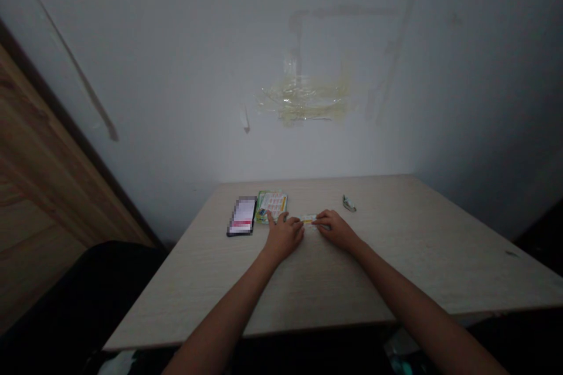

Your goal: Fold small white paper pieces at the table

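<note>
And here's the slip (308,221), small, pale and printed, a yellowish patch at its middle, stretched sideways low at the desk (325,287)! 1 end meets the left hand (284,236), the other the right hand (336,229); both ends partly covered, print too small to read.

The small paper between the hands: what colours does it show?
The paper is whitish with some yellow, seen in the head view.
</note>
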`<state>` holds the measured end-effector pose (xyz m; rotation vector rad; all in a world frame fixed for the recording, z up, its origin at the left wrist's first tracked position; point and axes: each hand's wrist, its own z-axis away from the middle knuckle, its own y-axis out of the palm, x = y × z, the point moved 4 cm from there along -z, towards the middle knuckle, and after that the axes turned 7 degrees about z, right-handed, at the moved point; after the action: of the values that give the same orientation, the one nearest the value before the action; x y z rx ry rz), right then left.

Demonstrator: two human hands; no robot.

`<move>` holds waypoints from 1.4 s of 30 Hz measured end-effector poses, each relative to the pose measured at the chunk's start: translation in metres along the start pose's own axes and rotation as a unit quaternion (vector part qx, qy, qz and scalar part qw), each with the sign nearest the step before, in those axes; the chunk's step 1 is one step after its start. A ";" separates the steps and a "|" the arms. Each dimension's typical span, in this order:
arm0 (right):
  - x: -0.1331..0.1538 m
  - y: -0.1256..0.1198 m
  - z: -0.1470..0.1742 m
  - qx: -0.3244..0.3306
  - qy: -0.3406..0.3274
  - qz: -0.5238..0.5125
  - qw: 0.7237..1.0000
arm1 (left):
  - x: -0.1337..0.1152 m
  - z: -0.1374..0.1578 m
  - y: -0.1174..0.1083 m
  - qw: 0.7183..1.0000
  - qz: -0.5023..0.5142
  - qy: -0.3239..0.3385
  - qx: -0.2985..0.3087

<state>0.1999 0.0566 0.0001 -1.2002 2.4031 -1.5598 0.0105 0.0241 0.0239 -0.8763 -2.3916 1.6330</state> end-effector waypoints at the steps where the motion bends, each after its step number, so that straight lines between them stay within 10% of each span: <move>1: 0.000 0.000 0.000 0.000 0.000 -0.001 1.000 | 0.000 0.000 0.000 1.000 0.001 0.002 0.002; 42: -0.002 -0.004 -0.003 0.002 0.022 -0.032 0.999 | -0.007 0.006 0.008 0.999 0.019 0.028 0.033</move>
<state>0.2024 0.0591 0.0040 -1.2679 2.4103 -1.6232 0.0174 0.0177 0.0163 -0.9475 -2.2842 1.6687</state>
